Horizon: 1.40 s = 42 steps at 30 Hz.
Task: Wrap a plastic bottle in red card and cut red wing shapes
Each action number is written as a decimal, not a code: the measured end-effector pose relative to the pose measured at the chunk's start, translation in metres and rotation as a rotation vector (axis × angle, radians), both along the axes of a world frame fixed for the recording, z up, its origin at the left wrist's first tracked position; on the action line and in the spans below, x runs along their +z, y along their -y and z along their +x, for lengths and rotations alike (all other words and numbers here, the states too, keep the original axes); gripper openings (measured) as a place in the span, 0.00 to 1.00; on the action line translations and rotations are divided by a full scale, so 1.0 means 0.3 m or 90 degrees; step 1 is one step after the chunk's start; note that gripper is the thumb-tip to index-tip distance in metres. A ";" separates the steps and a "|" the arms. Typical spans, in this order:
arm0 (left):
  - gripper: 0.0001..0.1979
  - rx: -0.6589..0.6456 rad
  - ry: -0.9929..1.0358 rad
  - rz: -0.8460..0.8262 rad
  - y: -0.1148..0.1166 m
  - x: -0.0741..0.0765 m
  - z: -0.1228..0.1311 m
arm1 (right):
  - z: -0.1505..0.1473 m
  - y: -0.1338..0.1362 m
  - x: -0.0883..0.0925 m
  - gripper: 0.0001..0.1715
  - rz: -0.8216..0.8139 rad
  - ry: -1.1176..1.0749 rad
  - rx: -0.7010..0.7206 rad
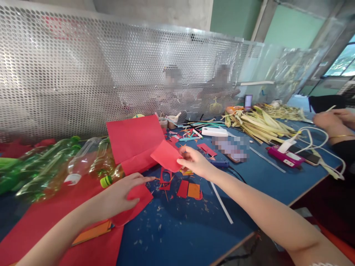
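A small square of red paper is pinched at its right edge between the thumb and fingers of my right hand, raised above the table. My left hand is open, thumb and fingers apart, over another piece of red paper; whether it touches that piece I cannot tell. Beneath my hands lie a red cut-out with a hole, a small red rectangle and an orange one. Behind the held square leans a larger red sheet.
Plastic bottles lie at the left beside large red sheets. A blue glue gun, a phone, dried husks and a purple power strip sit to the right. Another person's hands are at far right.
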<state>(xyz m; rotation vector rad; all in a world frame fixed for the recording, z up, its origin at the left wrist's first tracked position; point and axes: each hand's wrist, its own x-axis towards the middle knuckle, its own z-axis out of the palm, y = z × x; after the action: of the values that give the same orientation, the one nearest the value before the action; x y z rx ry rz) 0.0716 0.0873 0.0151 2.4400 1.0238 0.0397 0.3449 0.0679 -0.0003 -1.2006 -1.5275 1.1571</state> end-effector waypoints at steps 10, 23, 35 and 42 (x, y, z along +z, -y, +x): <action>0.32 0.241 0.421 -0.267 0.037 0.020 0.094 | -0.061 0.036 -0.057 0.17 -0.054 -0.116 0.100; 0.15 0.366 0.550 -0.324 0.094 -0.014 0.155 | -0.066 0.057 -0.065 0.17 -0.055 -0.080 0.129; 0.12 0.346 0.546 -0.328 0.079 -0.020 0.141 | -0.064 0.054 -0.055 0.13 -0.042 -0.024 0.094; 0.15 0.389 0.578 -0.354 0.066 -0.026 0.140 | -0.004 0.039 -0.051 0.08 0.318 0.574 -0.149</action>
<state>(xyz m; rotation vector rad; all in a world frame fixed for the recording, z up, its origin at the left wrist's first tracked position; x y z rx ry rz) 0.1137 0.0675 0.0072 1.2885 1.0760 0.8507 0.3439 0.0562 -0.0155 -1.5638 -2.0674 -0.0008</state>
